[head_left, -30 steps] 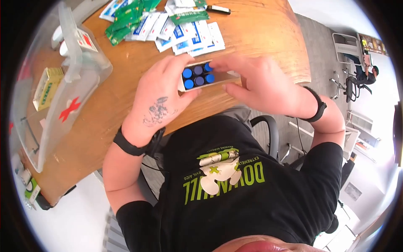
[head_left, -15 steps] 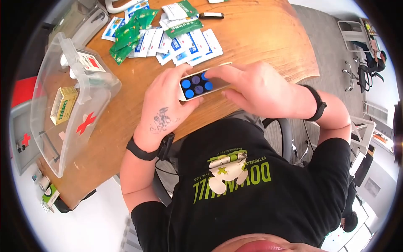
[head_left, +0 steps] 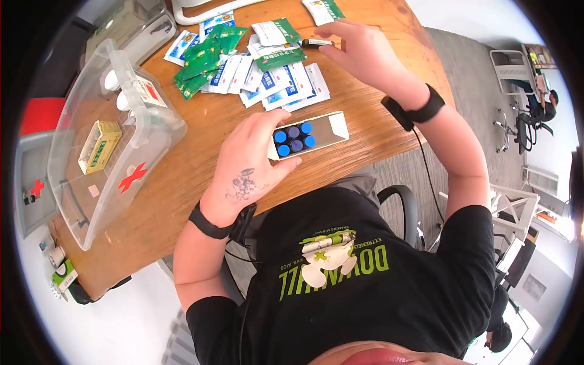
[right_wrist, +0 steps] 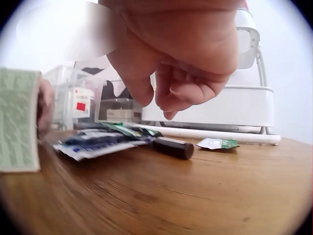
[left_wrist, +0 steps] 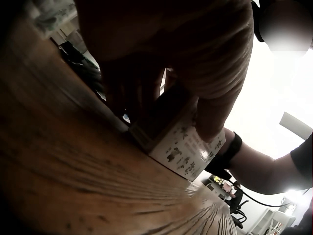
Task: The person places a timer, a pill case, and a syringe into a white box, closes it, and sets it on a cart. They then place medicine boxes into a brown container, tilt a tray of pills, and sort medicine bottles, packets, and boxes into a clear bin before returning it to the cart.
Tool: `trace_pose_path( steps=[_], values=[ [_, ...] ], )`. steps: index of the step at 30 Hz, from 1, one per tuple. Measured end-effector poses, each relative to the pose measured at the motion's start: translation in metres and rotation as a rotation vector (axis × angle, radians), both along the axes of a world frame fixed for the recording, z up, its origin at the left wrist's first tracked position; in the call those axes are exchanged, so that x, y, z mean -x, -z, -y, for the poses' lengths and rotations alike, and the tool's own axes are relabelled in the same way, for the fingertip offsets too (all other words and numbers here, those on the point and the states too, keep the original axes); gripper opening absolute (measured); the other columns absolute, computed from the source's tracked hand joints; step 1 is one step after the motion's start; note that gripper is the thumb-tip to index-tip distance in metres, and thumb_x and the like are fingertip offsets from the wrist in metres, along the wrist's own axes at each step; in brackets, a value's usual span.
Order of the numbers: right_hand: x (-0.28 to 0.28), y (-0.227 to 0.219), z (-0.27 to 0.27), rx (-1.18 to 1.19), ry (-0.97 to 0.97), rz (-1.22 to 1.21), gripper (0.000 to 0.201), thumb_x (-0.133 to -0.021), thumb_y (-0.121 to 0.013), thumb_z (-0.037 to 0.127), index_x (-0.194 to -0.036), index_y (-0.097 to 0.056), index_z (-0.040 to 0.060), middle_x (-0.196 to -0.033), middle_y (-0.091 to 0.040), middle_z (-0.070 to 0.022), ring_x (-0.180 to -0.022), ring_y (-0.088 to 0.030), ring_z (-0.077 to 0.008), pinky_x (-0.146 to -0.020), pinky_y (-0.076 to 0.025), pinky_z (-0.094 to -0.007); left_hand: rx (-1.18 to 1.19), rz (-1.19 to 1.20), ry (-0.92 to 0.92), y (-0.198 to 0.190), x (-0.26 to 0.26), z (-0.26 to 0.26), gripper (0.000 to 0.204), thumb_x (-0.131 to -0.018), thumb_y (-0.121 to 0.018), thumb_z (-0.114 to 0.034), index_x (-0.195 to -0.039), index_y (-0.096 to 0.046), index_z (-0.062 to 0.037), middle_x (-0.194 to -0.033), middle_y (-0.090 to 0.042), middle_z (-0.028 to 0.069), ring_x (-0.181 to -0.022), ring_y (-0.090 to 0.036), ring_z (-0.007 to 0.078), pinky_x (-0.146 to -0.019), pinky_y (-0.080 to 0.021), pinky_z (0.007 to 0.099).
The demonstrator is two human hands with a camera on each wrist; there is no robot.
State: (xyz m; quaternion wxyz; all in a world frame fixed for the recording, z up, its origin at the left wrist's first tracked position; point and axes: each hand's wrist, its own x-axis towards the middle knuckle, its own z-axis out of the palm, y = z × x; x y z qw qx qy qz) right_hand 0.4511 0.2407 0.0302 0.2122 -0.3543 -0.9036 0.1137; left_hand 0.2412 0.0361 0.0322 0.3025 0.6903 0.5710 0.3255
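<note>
My left hand (head_left: pixel 243 158) grips one end of a small open carton (head_left: pixel 323 130) on the wooden table, thumb on the near side and fingers on the far side. Several blue-capped vials (head_left: pixel 296 145) stand packed at that end; the other end of the carton holds none. In the left wrist view, the thumb presses the carton's printed side (left_wrist: pixel 181 152). My right hand (head_left: pixel 368 52) reaches over a dark vial with a white label (head_left: pixel 317 43) that lies on the table. In the right wrist view, the loosely bent fingertips hang just above this vial (right_wrist: pixel 173 148).
Green and white sachets (head_left: pixel 277 85) lie in a heap beyond the carton, with a separate sachet (head_left: pixel 323 11) farther back. At the left stands a clear plastic box (head_left: pixel 159 131) holding a yellow carton (head_left: pixel 100 146) and white-capped bottles. A white frame (right_wrist: pixel 210 107) stands behind.
My right hand has left the carton and moved away across the table to the lying vial. The left hand keeps holding the carton, whose inside now shows more fully.
</note>
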Motion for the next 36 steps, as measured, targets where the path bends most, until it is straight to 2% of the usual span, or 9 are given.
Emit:
trace_pose_path(
  steps=[2,8,11,14,17,19,22,30,36],
  values=[
    [0.006,0.007,-0.008,-0.122,-0.07,0.017,0.032,-0.088,-0.072,0.03,-0.114,-0.071,0.0117,-0.095,-0.074,-0.0121,-0.083,-0.071,-0.0342,-0.074,-0.057,-0.0442,0.002,-0.013,-0.001,0.001,0.001,0.001,0.062,-0.069,-0.086,-0.01,-0.125,-0.059,-0.0044,-0.113,-0.066,0.0157,-0.108,-0.065,0.0356,-0.094,-0.051,0.0425],
    [0.02,0.012,-0.01,-0.218,-0.029,0.322,0.028,-0.09,-0.071,0.015,-0.118,-0.07,0.0105,-0.102,-0.074,-0.0063,-0.082,-0.071,-0.0222,-0.075,-0.056,-0.0332,0.004,-0.031,0.013,0.001,0.001,0.001,0.059,-0.071,-0.084,-0.012,-0.124,-0.059,-0.0045,-0.113,-0.066,0.0157,-0.109,-0.064,0.0359,-0.094,-0.051,0.0423],
    [0.019,0.013,-0.01,-0.296,-0.074,0.403,0.009,-0.085,-0.07,0.009,-0.089,-0.067,0.0018,-0.07,-0.063,-0.008,-0.064,-0.062,-0.0189,-0.061,-0.05,-0.0315,-0.017,-0.028,0.023,0.005,0.003,0.001,0.059,-0.071,-0.084,-0.012,-0.124,-0.059,-0.0043,-0.113,-0.067,0.0158,-0.108,-0.064,0.0361,-0.093,-0.051,0.0422],
    [0.012,-0.011,0.005,-0.332,-0.072,0.148,0.008,-0.085,-0.07,0.01,-0.088,-0.068,0.0036,-0.073,-0.064,-0.0108,-0.065,-0.063,-0.0242,-0.062,-0.051,-0.0339,-0.012,-0.02,0.021,0.004,0.002,0.002,0.059,-0.071,-0.084,-0.012,-0.124,-0.059,-0.0041,-0.112,-0.066,0.0162,-0.107,-0.064,0.0367,-0.092,-0.051,0.0424],
    [0.01,-0.069,0.041,0.201,0.174,-0.024,0.005,-0.085,-0.069,0.008,-0.087,-0.068,0.0036,-0.078,-0.066,-0.0128,-0.072,-0.066,-0.0275,-0.066,-0.053,-0.0367,-0.055,0.0,0.018,0.006,0.003,0.001,0.058,-0.071,-0.084,-0.012,-0.123,-0.06,-0.0042,-0.111,-0.066,0.0163,-0.106,-0.064,0.0372,-0.091,-0.051,0.0427],
    [-0.02,-0.06,0.054,0.24,0.128,-0.188,0.025,-0.091,-0.068,0.003,-0.116,-0.068,0.0051,-0.101,-0.072,-0.0032,-0.081,-0.067,-0.0123,-0.074,-0.053,-0.0257,-0.051,-0.005,0.01,0.005,0.003,0.002,0.058,-0.071,-0.084,-0.012,-0.123,-0.06,-0.0046,-0.111,-0.066,0.0162,-0.105,-0.064,0.0371,-0.091,-0.051,0.0426],
    [-0.034,-0.08,0.093,0.254,-0.111,-0.322,0.026,-0.08,-0.074,-0.001,-0.105,-0.07,0.0052,-0.082,-0.068,0.0012,-0.071,-0.061,-0.0045,-0.06,-0.047,-0.0197,-0.059,-0.008,0.003,0.005,0.003,0.002,0.058,-0.071,-0.084,-0.012,-0.124,-0.06,-0.0051,-0.11,-0.066,0.0159,-0.104,-0.064,0.0367,-0.09,-0.051,0.0425],
    [-0.024,-0.056,0.122,0.125,-0.262,-0.064,0.026,-0.074,-0.08,0.006,-0.097,-0.068,0.0077,-0.083,-0.066,-0.0072,-0.076,-0.066,-0.0284,-0.065,-0.054,-0.0381,-0.066,-0.038,-0.009,0.003,0.001,0.002,0.063,-0.068,-0.085,-0.009,-0.126,-0.06,-0.0056,-0.112,-0.067,0.0151,-0.105,-0.065,0.0345,-0.092,-0.052,0.0418],
    [-0.021,-0.04,0.123,0.071,-0.298,-0.028,0.027,-0.074,-0.079,0.01,-0.1,-0.069,0.008,-0.084,-0.067,-0.0066,-0.078,-0.066,-0.028,-0.067,-0.055,-0.0393,-0.073,-0.042,-0.005,0.003,0.0,0.003,0.064,-0.069,-0.086,-0.011,-0.126,-0.059,-0.0063,-0.111,-0.067,0.0148,-0.106,-0.065,0.0343,-0.091,-0.052,0.0422]
  ],
)
